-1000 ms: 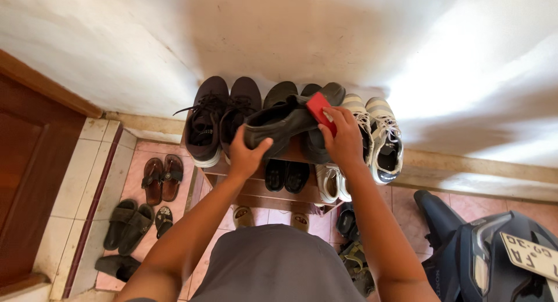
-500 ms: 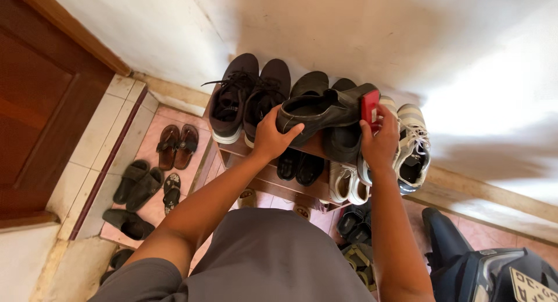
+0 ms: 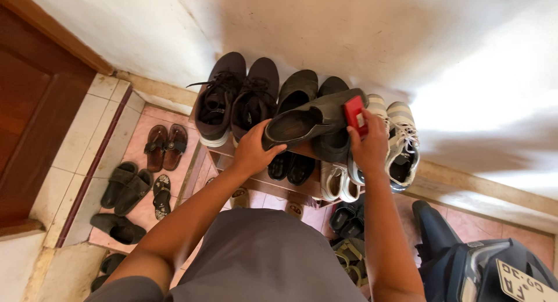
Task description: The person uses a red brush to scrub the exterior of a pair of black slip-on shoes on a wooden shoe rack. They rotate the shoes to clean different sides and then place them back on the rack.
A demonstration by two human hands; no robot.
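Note:
My left hand (image 3: 251, 152) grips the heel end of a black leather shoe (image 3: 308, 120), holding it level above the shoe rack. At the shoe's toe, my right hand (image 3: 369, 148) presses a small red rectangular pad (image 3: 354, 114) against the leather. Under the held shoe, on the rack's top shelf (image 3: 224, 156), stand a dark pair of lace-up sneakers (image 3: 235, 98), another black shoe (image 3: 297, 88) and a striped white pair of sneakers (image 3: 400, 140).
Lower shelves hold black shoes (image 3: 289, 168) and white sneakers (image 3: 335, 184). Brown sandals (image 3: 165, 146) and dark slippers (image 3: 124, 188) lie on the pink tiled floor at left. A wooden door (image 3: 32, 104) stands far left, a dark motorbike front (image 3: 482, 261) at lower right.
The held shoe and both hands have shifted a little left and down in view as my head moved. The red pad stays at the toe.

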